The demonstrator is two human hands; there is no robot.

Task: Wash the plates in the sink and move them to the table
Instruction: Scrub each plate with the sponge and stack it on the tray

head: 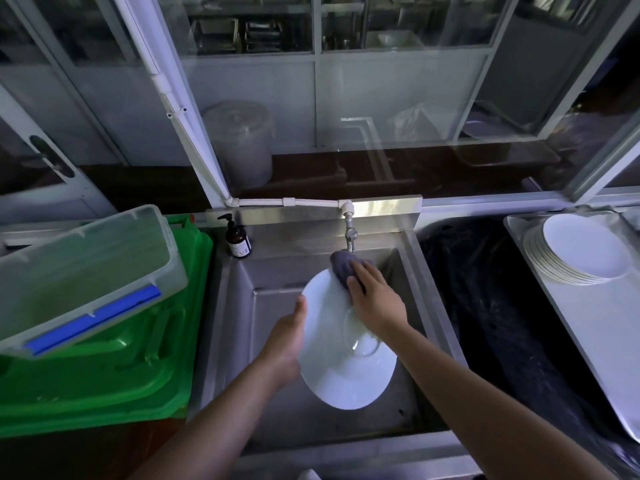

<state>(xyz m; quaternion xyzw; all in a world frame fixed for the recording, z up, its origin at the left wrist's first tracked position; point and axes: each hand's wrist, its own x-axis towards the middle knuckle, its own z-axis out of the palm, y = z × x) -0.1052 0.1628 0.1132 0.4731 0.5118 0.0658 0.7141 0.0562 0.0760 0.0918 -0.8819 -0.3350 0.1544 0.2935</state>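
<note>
Dim overall, cool cast; brightest on the white plate [341, 344] and the plate stack [581, 254] at right. Glare patch on the steel backsplash [381, 207] (reflections also ghosting across the window glass [398, 98]). Strong wide-angle bowing at edges, slight softness throughout, deep shadow lower right.

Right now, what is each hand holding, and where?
Left hand grips the round white plate by its left rim; right hand presses a grey cloth on its top edge.
</note>
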